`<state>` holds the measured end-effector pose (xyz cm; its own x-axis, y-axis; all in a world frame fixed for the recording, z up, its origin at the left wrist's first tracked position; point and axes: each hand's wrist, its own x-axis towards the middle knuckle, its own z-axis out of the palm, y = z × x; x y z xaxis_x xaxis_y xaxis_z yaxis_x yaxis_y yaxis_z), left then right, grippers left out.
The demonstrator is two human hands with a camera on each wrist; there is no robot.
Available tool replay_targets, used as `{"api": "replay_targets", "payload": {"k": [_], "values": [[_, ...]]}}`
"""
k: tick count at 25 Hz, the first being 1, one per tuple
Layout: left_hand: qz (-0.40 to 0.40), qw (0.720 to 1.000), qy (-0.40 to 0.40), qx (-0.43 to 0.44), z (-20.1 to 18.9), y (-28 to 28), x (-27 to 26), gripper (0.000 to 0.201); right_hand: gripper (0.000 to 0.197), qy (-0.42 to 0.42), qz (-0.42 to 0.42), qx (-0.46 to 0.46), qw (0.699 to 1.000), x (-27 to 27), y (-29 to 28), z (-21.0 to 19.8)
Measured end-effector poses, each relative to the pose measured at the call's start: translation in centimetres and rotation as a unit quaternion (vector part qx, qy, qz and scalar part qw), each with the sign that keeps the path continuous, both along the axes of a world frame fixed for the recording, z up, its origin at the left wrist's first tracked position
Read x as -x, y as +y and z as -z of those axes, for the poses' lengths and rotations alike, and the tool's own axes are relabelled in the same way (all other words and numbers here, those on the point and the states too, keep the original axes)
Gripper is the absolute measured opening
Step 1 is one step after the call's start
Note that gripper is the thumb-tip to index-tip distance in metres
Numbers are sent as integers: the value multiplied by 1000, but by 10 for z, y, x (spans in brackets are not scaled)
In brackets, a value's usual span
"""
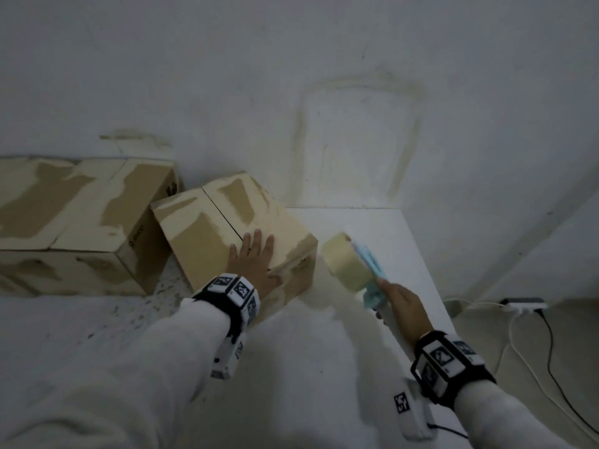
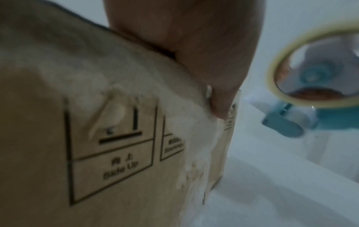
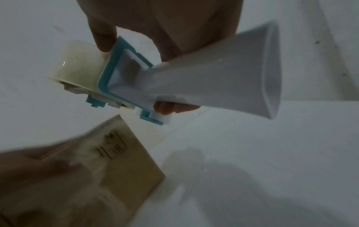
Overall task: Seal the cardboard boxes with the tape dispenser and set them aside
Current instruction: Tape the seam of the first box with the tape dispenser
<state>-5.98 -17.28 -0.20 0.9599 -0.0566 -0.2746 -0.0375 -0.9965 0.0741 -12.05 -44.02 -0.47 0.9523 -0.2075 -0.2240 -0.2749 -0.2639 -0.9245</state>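
A brown cardboard box (image 1: pixel 210 228) with torn paper patches sits tilted on the white table (image 1: pixel 372 222), its top flaps closed along a centre seam. My left hand (image 1: pixel 251 257) lies flat on its top near the front right corner, fingers straight; the left wrist view shows the box side (image 2: pixel 97 138) with a "Side Up" mark. My right hand (image 1: pixel 402 309) grips the white handle (image 3: pixel 213 79) of a teal tape dispenser (image 1: pixel 353 264), held just right of the box. Its tape roll (image 3: pixel 77 64) points toward the wall.
A larger cardboard box (image 1: pixel 74 222) stands to the left, touching the tilted one. A white wall (image 1: pixel 324 92) rises right behind the table. Off the table's right edge, a power strip (image 1: pixel 525 304) and cables (image 1: pixel 551 351) lie on the floor.
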Motion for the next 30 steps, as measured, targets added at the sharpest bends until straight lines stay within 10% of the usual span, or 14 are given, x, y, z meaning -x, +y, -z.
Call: {"api": "replay_targets", "payload": {"k": [6, 9, 13, 17, 21, 30], "values": [[66, 993, 87, 44, -27, -35, 24, 74, 56, -31, -92, -104, 990, -37, 36, -76], [-5, 951, 135, 278, -57, -23, 21, 50, 60, -25, -129, -193, 972, -47, 65, -94], [-330, 654, 156, 663, -84, 23, -2, 73, 78, -7, -189, -244, 951, -54, 100, -102], [-329, 528, 264, 737, -89, 58, -20, 104, 96, -31, -232, -228, 945, -68, 125, -99], [-345, 506, 218, 760, -80, 75, -53, 55, 92, -44, -242, -197, 949, -79, 139, -91], [-316, 614, 205, 693, -76, 102, -88, 21, 20, -82, -224, -78, 968, -91, 165, -79]]}}
